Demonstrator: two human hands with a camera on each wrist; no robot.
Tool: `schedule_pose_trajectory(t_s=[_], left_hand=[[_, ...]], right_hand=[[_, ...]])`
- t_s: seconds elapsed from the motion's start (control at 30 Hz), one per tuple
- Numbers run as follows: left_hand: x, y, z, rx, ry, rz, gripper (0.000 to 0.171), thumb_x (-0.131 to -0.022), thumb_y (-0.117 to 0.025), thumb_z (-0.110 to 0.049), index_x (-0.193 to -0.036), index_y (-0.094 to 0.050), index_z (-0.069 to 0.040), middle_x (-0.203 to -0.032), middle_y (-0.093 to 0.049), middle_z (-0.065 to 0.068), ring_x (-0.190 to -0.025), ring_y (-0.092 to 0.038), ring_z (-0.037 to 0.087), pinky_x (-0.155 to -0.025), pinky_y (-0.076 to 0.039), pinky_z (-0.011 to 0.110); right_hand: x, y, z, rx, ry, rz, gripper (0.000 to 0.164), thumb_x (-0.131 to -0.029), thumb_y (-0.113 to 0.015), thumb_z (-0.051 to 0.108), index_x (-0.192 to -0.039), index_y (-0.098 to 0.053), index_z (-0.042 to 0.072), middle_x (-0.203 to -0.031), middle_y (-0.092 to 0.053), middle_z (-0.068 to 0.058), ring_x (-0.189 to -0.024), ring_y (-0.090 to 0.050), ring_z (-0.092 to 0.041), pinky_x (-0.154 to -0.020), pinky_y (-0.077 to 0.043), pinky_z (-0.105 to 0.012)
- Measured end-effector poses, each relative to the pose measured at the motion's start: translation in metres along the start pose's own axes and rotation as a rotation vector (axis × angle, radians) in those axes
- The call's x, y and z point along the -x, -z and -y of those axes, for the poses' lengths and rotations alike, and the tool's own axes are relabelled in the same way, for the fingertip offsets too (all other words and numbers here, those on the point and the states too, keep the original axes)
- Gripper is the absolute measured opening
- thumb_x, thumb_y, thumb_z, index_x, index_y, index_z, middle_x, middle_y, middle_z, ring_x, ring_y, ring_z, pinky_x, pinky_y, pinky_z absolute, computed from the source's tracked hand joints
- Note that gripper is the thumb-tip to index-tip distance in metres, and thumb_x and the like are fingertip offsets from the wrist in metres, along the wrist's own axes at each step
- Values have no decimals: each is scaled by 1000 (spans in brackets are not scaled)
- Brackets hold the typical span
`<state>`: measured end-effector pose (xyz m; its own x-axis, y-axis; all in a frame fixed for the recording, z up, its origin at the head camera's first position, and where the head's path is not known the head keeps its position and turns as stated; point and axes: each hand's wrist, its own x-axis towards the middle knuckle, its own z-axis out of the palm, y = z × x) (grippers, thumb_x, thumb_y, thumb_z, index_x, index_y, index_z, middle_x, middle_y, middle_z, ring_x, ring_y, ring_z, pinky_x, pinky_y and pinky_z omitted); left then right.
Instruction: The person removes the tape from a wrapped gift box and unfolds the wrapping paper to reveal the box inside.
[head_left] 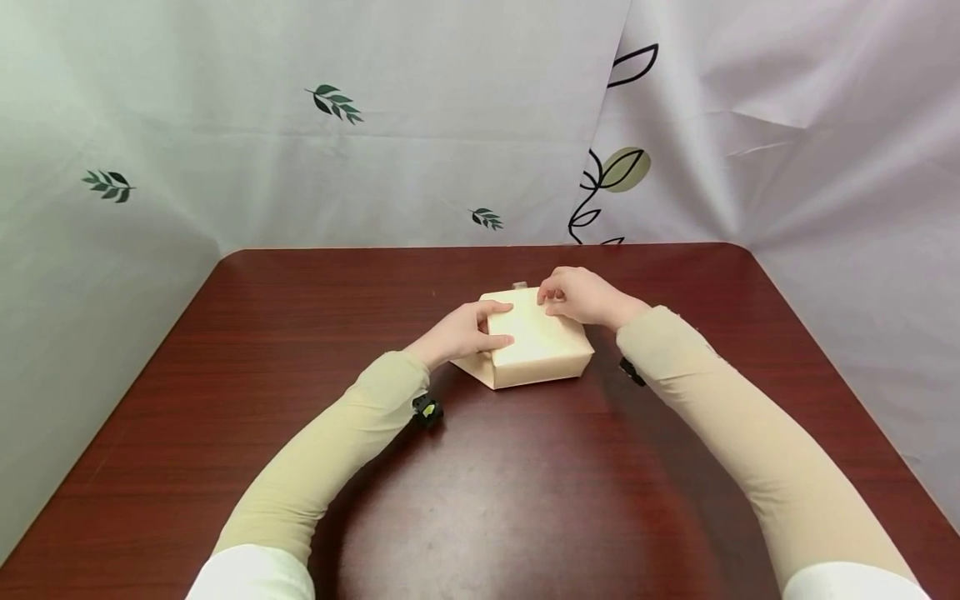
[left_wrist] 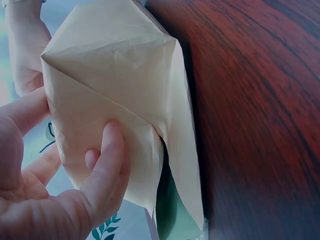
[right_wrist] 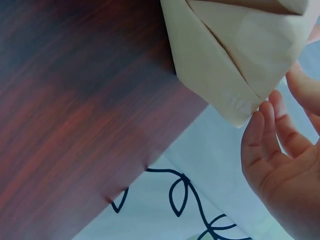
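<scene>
A box-shaped package wrapped in cream paper (head_left: 536,337) stands toward the back of the table. My left hand (head_left: 468,332) holds its left end, thumb and index finger on top. In the left wrist view, the other fingers (left_wrist: 111,150) bend against the folded end of the paper (left_wrist: 100,107). A gap under that fold shows something dark green (left_wrist: 172,205). My right hand (head_left: 583,296) is at the top's far right, fingers curled. Its fingertips (right_wrist: 255,125) meet a corner of the paper (right_wrist: 240,107) in the right wrist view; the contact is partly hidden.
A small clear piece (head_left: 520,285), perhaps tape, shows behind the package. The dark red wooden table (head_left: 480,483) spreads around it. White curtains (head_left: 420,167) with leaf prints hang behind and at both sides.
</scene>
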<state>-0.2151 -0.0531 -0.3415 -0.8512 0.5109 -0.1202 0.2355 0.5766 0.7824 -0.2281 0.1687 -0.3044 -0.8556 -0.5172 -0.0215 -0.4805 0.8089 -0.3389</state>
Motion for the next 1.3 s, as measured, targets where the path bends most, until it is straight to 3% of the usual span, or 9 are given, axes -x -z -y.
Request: schedule_pose_trajectory(t_s=[0.6, 0.77, 0.93, 1.07, 1.3], left_hand=[[2, 0, -1, -23, 10, 8, 59, -85, -72, -23, -139, -49, -13, -79, -57, 5, -72, -52, 12, -67, -41, 20], [3, 1, 1, -4, 6, 13, 60, -84, -72, -22, -139, -49, -12, -76, -56, 4, -69, -52, 12, -65, -43, 20], [2, 0, 1, 15, -13, 8, 60, -84, -72, -21, -139, -49, -12, -73, -56, 3, -67, -53, 10, -63, -43, 19], [2, -1, 1, 10, -4, 6, 60, -84, -72, -22, -139, -50, -12, -73, -55, 3, -67, -52, 10, -63, -43, 19], [2, 0, 1, 5, -1, 12, 60, -85, -72, -23, -139, -49, -13, -80, -58, 5, -73, -53, 12, -68, -43, 20]], right_hand=[[-3, 2, -3, 11, 80, 85, 8, -87, -64, 1, -87, -60, 8, -93, -54, -10, -88, -52, -26, -77, -44, -37], [-5, 7, 2, 27, 42, 189, 7, -91, -61, 5, -90, -56, 10, -97, -50, -10, -87, -48, -24, -75, -41, -35], [-7, 10, 6, 28, 1, 234, 10, -92, -59, 6, -88, -53, 12, -97, -48, -9, -86, -45, -23, -73, -38, -33], [-8, 8, 5, 25, 28, 203, 14, -92, -58, 5, -83, -51, 12, -93, -47, -9, -85, -45, -23, -72, -37, -33], [-8, -4, 0, 40, 124, 50, 23, -94, -54, 2, -74, -46, 10, -80, -42, -7, -78, -41, -23, -69, -34, -32]])
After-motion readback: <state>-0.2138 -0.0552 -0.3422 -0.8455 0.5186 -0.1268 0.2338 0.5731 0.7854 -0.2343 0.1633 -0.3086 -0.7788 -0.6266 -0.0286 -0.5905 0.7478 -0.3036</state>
